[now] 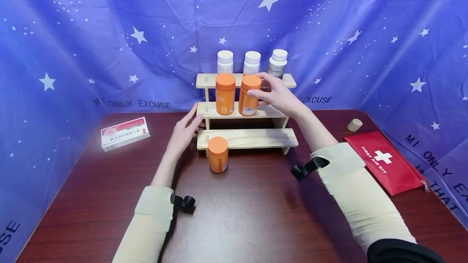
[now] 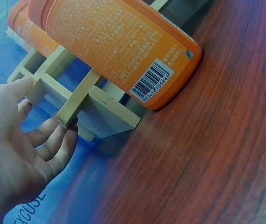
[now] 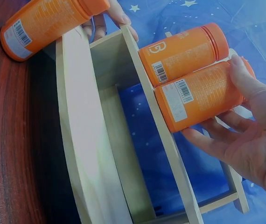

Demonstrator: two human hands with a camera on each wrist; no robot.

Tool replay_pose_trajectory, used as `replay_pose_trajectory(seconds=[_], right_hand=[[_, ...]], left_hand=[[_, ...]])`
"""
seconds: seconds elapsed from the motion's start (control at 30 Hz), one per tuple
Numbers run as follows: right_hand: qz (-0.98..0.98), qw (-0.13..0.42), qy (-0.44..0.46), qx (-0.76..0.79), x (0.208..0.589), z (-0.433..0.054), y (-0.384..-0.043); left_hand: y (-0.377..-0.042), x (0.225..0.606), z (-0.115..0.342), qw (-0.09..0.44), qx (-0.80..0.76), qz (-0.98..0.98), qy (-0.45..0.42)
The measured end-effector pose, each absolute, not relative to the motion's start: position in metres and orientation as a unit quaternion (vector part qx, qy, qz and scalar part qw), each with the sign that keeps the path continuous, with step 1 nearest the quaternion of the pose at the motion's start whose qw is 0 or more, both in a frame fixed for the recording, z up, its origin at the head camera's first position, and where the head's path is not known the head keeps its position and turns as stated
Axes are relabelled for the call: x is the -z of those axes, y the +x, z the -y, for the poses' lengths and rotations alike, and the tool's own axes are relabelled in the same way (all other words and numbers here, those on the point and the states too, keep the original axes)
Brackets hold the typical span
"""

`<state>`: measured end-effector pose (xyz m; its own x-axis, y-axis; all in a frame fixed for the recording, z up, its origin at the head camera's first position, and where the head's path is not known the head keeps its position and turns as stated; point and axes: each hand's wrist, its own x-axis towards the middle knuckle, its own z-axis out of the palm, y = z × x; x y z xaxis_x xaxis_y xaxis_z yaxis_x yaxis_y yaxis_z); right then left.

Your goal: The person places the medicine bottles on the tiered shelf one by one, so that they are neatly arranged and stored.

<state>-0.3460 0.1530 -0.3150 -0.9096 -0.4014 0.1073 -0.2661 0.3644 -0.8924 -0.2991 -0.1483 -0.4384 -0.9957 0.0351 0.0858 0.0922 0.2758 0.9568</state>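
A three-tier wooden stand (image 1: 252, 138) stands on the table. With thumb and curled fingers, my left hand (image 1: 184, 131) grips its left end, as the left wrist view also shows. My right hand (image 1: 279, 94) holds an orange bottle (image 1: 249, 102) by its sides on the middle tier; in the right wrist view the thumb (image 3: 245, 77) lies near its cap. Just left of it stands another orange bottle (image 1: 224, 98), very close or touching. A third orange bottle (image 1: 217, 159) is upright on the table before the bottom tier. Its barcode side faces the left wrist view.
White-capped bottles (image 1: 225, 62) stand on the top tier, three in all. A white and red box (image 1: 125, 134) lies at the left. At the right are a red first aid pouch (image 1: 385, 161) and a small cork-like cylinder (image 1: 354, 125). Starry blue cloth (image 1: 164, 52) hangs behind.
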Motion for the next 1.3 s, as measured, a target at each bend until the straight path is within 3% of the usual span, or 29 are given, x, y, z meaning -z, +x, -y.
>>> replay_pose_trajectory(seconds=[0.93,1.3], right_hand=[[-0.839,0.066,-0.202,0.501,0.316,-0.162,-0.349],[-0.827,0.026,-0.184,0.531,0.33,-0.165,-0.342]], left_hand=[[-0.299,0.438,0.148,0.024,0.592,0.805,-0.035],[-0.299,0.438,0.147,0.025,0.598,0.801,-0.032]])
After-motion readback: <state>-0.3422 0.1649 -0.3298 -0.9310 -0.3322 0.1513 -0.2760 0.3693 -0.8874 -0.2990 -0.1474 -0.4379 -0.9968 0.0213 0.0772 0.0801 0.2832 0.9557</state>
